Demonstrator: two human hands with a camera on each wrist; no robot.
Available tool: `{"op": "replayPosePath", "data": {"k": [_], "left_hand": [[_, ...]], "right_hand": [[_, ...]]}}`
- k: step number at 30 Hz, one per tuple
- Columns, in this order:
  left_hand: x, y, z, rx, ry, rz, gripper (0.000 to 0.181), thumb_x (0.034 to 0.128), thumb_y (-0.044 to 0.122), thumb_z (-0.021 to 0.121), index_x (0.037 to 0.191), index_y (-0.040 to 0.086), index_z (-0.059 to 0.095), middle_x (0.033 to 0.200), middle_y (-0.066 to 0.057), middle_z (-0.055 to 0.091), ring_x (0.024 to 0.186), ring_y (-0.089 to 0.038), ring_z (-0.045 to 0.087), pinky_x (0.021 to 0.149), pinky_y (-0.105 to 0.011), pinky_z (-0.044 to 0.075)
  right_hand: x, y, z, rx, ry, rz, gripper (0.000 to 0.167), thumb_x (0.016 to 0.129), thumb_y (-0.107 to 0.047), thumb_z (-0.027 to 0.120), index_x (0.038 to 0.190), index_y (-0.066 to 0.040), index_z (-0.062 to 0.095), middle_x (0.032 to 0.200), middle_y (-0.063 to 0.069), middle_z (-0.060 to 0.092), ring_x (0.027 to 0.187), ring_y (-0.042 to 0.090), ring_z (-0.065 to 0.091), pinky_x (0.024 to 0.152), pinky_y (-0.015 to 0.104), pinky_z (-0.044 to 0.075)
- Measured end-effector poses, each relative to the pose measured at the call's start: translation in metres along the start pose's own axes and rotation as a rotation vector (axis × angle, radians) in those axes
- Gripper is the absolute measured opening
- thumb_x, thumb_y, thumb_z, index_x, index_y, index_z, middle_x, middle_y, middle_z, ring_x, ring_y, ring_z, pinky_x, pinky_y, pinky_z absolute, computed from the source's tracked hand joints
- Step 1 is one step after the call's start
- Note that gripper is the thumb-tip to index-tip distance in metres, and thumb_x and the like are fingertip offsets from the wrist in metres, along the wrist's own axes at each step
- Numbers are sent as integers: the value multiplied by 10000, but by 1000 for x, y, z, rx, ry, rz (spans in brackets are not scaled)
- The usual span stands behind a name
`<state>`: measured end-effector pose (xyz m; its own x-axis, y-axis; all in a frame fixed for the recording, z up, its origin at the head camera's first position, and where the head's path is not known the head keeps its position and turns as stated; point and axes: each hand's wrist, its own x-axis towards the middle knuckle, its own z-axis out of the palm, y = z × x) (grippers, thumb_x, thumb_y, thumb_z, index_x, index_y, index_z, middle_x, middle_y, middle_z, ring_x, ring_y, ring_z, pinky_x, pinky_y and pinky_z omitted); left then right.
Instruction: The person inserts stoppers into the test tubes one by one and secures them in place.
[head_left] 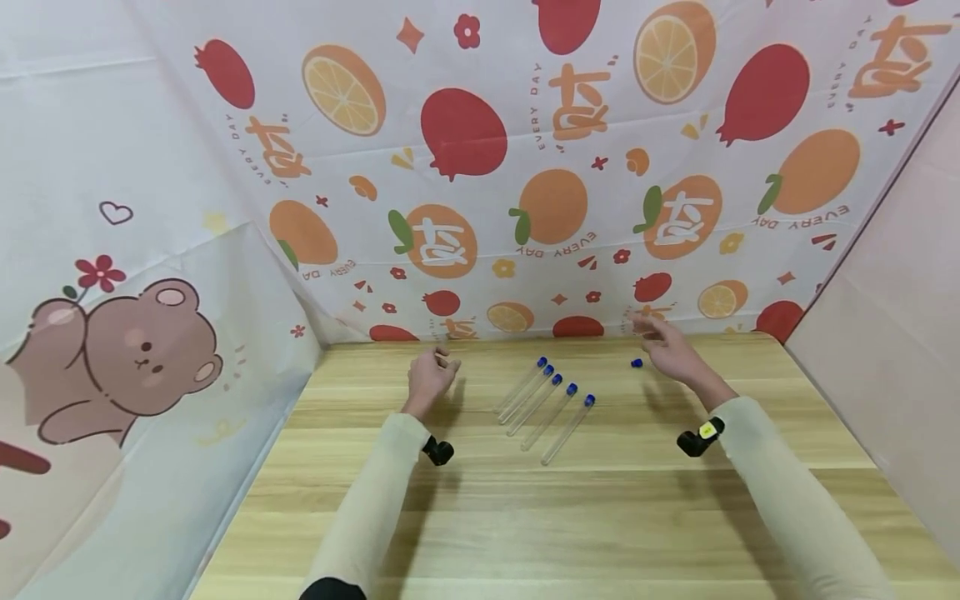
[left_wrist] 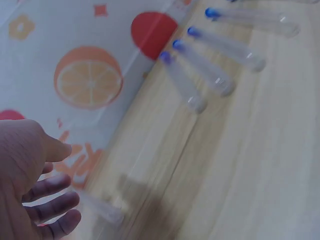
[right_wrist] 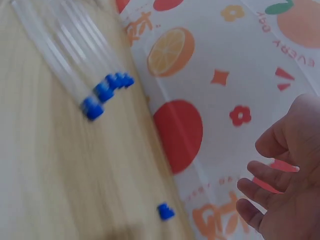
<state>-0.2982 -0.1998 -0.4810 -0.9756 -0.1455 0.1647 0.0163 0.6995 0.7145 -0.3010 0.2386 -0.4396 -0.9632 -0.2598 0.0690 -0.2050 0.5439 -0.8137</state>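
My left hand (head_left: 431, 379) is over the back left of the table with its fingers loosely bent. In the left wrist view a clear tube (left_wrist: 104, 209) lies just past its fingertips; its far end is hidden, and I cannot tell whether they touch. To the right, several clear test tubes (head_left: 566, 431) with blue caps (head_left: 572, 389) lie slanted side by side, caps toward the back. My right hand (head_left: 670, 354) hovers near the back edge, fingers spread and nothing in them. A loose blue cap (head_left: 637, 363) sits on the table just left of it.
The wooden table (head_left: 525, 533) meets a fruit-printed cloth wall (head_left: 480, 208) at its back edge. A bear-printed cloth (head_left: 150, 358) hangs on the left, and a plain pale cloth (head_left: 900, 275) on the right. Both wrists carry small black cameras (head_left: 438, 451).
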Motion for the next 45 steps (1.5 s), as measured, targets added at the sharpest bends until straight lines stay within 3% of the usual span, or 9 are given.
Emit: {"op": "replayPosePath", "data": {"k": [5, 11, 21, 28, 34, 42, 45], "left_hand": [[9, -12, -2, -4, -4, -80, 396, 973, 263, 680, 1264, 1, 626, 1081, -200, 730, 962, -334, 702, 888, -507, 552], [16, -22, 1, 30, -37, -149, 434, 967, 290, 678, 1282, 4, 598, 1067, -200, 721, 962, -338, 688, 887, -496, 545], [31, -34, 0, 64, -61, -230, 484, 956, 333, 684, 1287, 1, 565, 1239, -242, 650, 1096, -397, 630, 918, -516, 535], [34, -32, 5, 136, -94, -210, 549, 918, 371, 727, 1305, 30, 538, 1263, -213, 653, 1092, -409, 649, 896, -528, 546], [34, -28, 8, 164, -80, -224, 574, 866, 322, 801, 1303, 49, 547, 1260, -209, 654, 1088, -416, 649, 914, -545, 534], [33, -28, 9, 160, -60, -218, 526, 849, 236, 828, 1259, 43, 562, 1207, -212, 660, 1058, -413, 648, 878, -527, 535], [34, -30, 9, 146, -63, -219, 518, 848, 221, 827, 1255, 39, 563, 1214, -210, 656, 1058, -406, 637, 874, -515, 536]], "right_hand": [[-18, 23, -6, -31, 13, 29, 499, 1056, -74, 398, 1546, 1, 346, 1573, 291, 362, 1419, 507, 369, 1138, 684, 366], [-40, 51, 0, -59, 7, 57, 492, 1064, -86, 415, 1517, 88, 337, 1530, 358, 376, 1373, 546, 401, 1106, 681, 394], [-50, 74, 4, -63, 14, 61, 446, 1052, -46, 435, 1467, 114, 400, 1455, 367, 458, 1295, 532, 486, 1078, 626, 448], [-56, 85, 8, -63, 5, 97, 439, 1040, -35, 413, 1450, 123, 413, 1402, 356, 509, 1268, 502, 514, 1058, 595, 474], [-54, 86, 9, -69, 9, 98, 435, 1042, -39, 405, 1449, 114, 423, 1382, 335, 533, 1262, 471, 518, 1035, 553, 484], [-54, 80, 7, -51, -14, 138, 439, 1032, -35, 430, 1447, 108, 421, 1368, 336, 528, 1198, 402, 531, 806, 255, 497], [-54, 78, 6, -45, -25, 141, 440, 1031, -34, 430, 1447, 110, 416, 1371, 343, 520, 1174, 386, 528, 733, 223, 491]]}}
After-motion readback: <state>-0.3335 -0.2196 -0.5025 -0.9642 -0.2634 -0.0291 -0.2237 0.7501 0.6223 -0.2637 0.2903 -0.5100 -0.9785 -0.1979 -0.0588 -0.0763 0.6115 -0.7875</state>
